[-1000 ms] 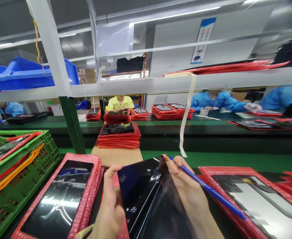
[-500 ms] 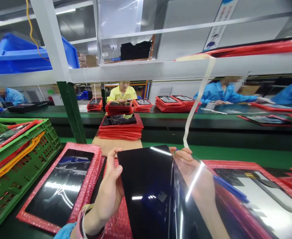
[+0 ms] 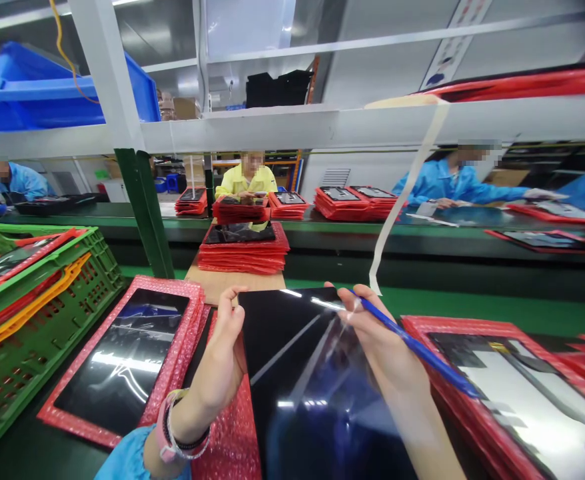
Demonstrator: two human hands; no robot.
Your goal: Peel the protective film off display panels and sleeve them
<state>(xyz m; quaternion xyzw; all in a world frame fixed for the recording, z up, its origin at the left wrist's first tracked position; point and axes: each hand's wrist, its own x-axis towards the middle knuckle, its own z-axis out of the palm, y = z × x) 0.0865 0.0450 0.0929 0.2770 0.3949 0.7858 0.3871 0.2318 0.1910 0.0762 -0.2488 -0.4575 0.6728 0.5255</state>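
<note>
Screen (image 3: 277,353), black, one: held raised over the desk (image 3: 22,447), its upper left edge clasped by the left grip (image 3: 222,360). Film (image 3: 340,373), clear, one: pinched near the screen's upper right corner by the right grip (image 3: 387,350), closed. Pen (image 3: 420,347), blue, one: held slantwise in the same grip. Second screen (image 3: 125,363): laid on pink wrap (image 3: 190,307), left. Panel (image 3: 537,400), silver: laid on red wrap (image 3: 465,325), right. Crate (image 3: 80,307), green: stood far left.

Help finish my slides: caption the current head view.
Left hand grips a glossy black rectangular panel; right hand holds clear film and a slim blue stick.
</note>
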